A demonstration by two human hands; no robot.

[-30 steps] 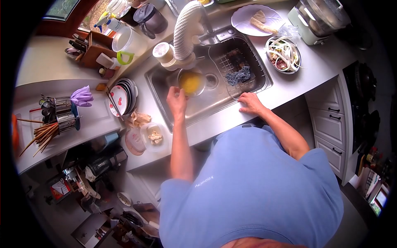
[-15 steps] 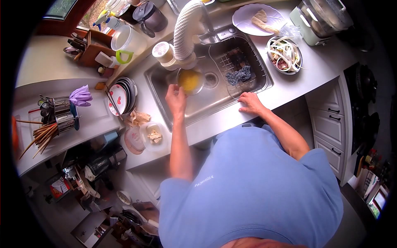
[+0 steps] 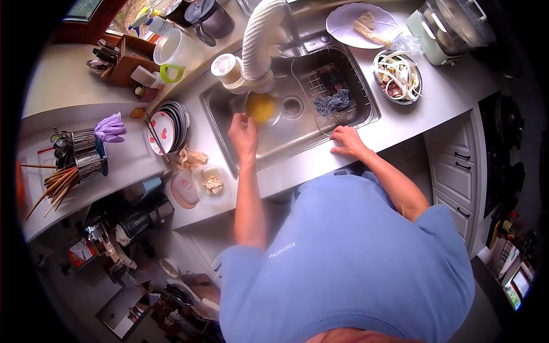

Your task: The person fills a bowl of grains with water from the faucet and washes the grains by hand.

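Over the left part of the steel sink (image 3: 274, 154) is a bowl with yellow contents (image 3: 262, 108), beneath a white ribbed hose (image 3: 260, 43). My left hand (image 3: 243, 132) has its fingers closed on the bowl's near rim. My right hand (image 3: 347, 141) rests on the sink's front edge, fingers spread, holding nothing. Close to it in the sink stands a wire rack (image 3: 354, 80) with a dark grey scouring mesh (image 3: 333, 102) on it. A white-lidded container (image 3: 226, 67) sits behind the bowl, beside the hose.
Stacked plates (image 3: 166, 128) and an open tub with pale food (image 3: 212, 186) stand left of the sink. To the right are a bowl of sliced vegetables (image 3: 397, 77), a lilac plate (image 3: 337, 26) and a steamer (image 3: 449, 31). A utensil holder (image 3: 88, 153) is far left.
The view has shifted slightly, so the counter and its objects sit a little differently in the picture. My left hand keeps its hold on the bowl, and my right hand stays at the sink edge.
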